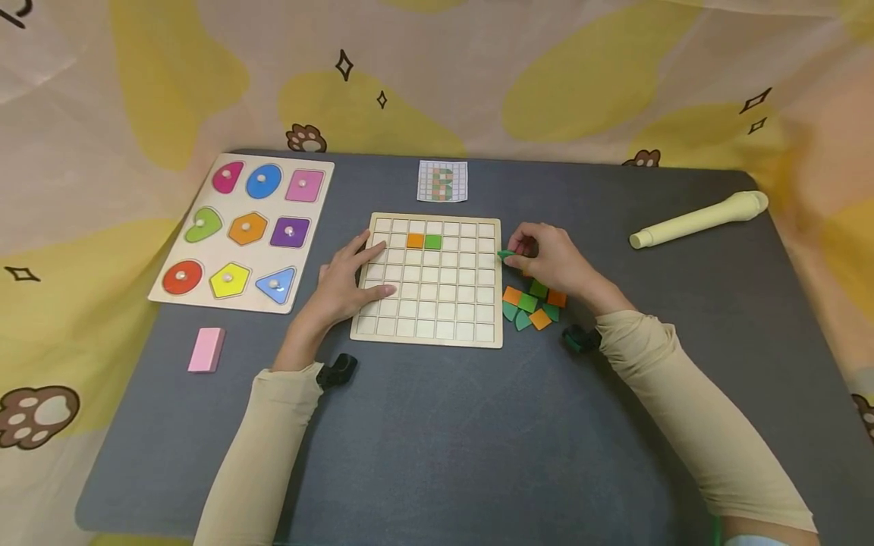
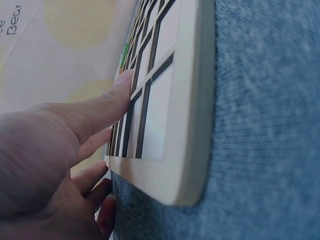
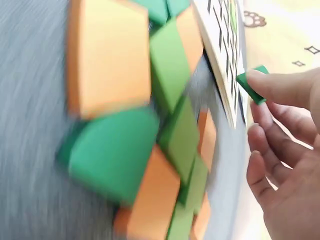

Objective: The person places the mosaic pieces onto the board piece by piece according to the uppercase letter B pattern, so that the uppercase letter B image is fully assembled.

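A wooden grid board (image 1: 428,334) lies mid-table. One orange square tile (image 1: 415,240) and one light green square tile (image 1: 433,241) sit side by side in its second row. My left hand (image 1: 344,284) rests on the board's left edge, fingers spread and thumb on the cells; the left wrist view shows the thumb touching the grid. Just off the board's right edge, my right hand (image 1: 553,258) pinches a dark green tile (image 3: 255,85) between thumb and finger. Below that hand lies a loose pile of orange, light green and dark green tiles (image 1: 526,302), some with a rounded corner.
A pattern card (image 1: 442,181) lies behind the board. At the left are a knobbed shape puzzle (image 1: 226,250) and a pink block (image 1: 206,350). A pale yellow microphone-shaped object (image 1: 699,220) lies at the right. A printed cloth (image 1: 437,76) hangs behind the table.
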Available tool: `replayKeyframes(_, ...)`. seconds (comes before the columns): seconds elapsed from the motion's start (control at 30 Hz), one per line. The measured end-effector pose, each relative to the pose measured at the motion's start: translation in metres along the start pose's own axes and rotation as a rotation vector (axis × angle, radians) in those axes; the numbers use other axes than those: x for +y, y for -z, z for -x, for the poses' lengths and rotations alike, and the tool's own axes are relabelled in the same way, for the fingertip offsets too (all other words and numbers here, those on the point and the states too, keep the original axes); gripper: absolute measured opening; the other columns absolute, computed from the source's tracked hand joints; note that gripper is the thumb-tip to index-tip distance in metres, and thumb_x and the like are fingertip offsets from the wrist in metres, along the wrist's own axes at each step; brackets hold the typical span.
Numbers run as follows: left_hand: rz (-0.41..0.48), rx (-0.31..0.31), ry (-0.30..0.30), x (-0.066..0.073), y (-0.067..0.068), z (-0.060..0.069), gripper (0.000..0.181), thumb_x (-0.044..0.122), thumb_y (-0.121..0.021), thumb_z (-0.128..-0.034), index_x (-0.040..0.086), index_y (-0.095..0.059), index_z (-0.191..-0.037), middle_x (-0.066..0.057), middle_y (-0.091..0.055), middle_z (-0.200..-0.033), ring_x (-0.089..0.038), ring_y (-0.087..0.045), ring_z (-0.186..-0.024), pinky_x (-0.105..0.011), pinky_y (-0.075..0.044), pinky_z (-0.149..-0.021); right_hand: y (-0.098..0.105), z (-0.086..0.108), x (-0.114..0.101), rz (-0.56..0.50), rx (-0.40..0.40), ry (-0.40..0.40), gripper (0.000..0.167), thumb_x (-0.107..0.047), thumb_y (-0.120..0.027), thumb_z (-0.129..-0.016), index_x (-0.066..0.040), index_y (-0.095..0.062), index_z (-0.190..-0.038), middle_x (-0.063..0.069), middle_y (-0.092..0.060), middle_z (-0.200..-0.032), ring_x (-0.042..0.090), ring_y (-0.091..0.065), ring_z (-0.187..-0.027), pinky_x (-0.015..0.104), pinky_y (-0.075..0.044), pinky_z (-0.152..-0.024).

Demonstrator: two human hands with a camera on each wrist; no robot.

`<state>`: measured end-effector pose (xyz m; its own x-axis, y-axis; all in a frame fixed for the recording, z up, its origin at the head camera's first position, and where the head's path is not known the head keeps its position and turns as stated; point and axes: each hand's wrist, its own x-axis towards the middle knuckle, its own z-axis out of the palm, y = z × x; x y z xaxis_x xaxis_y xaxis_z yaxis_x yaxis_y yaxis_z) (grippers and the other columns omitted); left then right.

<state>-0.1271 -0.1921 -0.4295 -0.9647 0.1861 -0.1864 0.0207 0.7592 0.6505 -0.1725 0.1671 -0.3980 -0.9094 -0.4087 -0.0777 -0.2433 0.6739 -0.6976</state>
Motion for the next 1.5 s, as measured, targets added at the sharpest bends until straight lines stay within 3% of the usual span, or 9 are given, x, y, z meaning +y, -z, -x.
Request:
replayKeyframes(0.33, 0.005, 0.001, -0.011, 0.004, 0.000, -0.001, 0.084, 0.027, -0.082, -0.0946, 0.016, -0.039, -0.166, -0.010, -0.013, -0.180, -0.041, -0.012, -0.165, -0.070, -0.010, -0.122, -0.022, -0.020, -0.016, -0.141, 0.165, -0.060, 0.011, -0.011, -0.080, -0.095, -0.002, -0.076, -0.102, 0.015, -0.075, -0.092, 0.020, -0.066, -0.079, 0.027, -0.049, -0.072)
replayKeyframes(0.87, 0.003, -0.001, -0.006, 0.002, 0.001, -0.001, 0.083, 0.027, -0.082, -0.0949, 0.016, -0.039, -0.166, -0.010, -0.013, -0.180, -0.042, -0.011, -0.165, -0.070, -0.011, -0.121, -0.053, -0.050, -0.039, -0.188, 0.133, -0.115, 0.013, -0.017, -0.077, -0.099, -0.004, -0.078, -0.102, 0.010, -0.074, -0.091, 0.022, -0.066, -0.082, 0.030, -0.048, -0.075)
replayKeyframes(1.2, 0.006, 0.003, -0.005, 0.001, 0.002, 0.001, 0.084, 0.027, -0.082, -0.0946, 0.016, -0.039, -0.166, -0.010, -0.013, -0.180, -0.042, -0.011, -0.165, -0.070, -0.011, -0.121, -0.058, -0.057, -0.045, -0.169, 0.147, -0.128, 0.014, -0.015, -0.080, -0.096, -0.005, -0.079, -0.087, 0.011, -0.076, -0.091, 0.023, -0.063, -0.083, 0.031, -0.047, -0.073)
replayKeyframes(1.5, 0.005, 0.004, -0.003, 0.000, 0.001, 0.001, 0.084, 0.027, -0.082, -0.0944, 0.017, -0.039, -0.166, -0.010, -0.013, -0.180, -0.041, -0.011, -0.166, -0.070, -0.011, -0.120, -0.056, -0.059, -0.048, -0.127, 0.133, -0.156, 0.016, -0.016, -0.080, -0.096, -0.007, -0.080, -0.084, 0.011, -0.079, -0.097, 0.025, -0.068, -0.088, 0.033, -0.050, -0.075)
